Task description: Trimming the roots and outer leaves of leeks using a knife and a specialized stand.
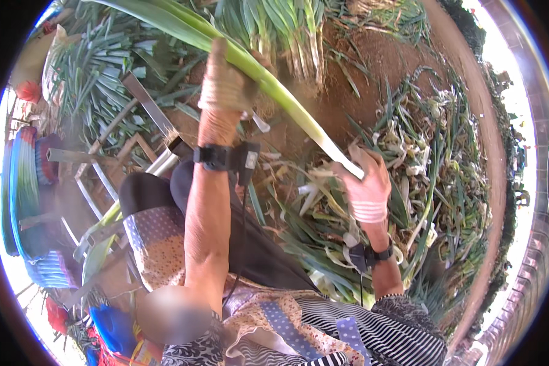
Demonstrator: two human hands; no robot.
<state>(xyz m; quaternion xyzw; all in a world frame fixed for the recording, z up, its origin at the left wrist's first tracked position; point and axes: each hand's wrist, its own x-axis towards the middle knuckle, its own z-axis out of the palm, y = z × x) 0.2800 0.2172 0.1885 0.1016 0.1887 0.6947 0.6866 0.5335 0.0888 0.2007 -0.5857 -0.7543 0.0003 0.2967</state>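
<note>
A long leek [296,113] slants across the view, its green leaves at the upper left and its white end toward the lower right. My left hand [222,85] is closed round the green part, with a pale wrap across the palm. At the white end, my right hand [367,183] has its fingers bent round the tip; pale bands circle this hand too. Both wrists carry black straps with small devices. Beneath my right hand spreads a heap of stripped leaves and peelings [451,146]. The fingertips of my left hand are partly hidden behind the leek.
Bundled leeks [293,39] stand on brown soil at the far side. More leeks [104,76] are piled at the far left. A metal frame with a flat upright bar [147,105] stands left of my knees. Blue strands [21,189] hang at the left edge.
</note>
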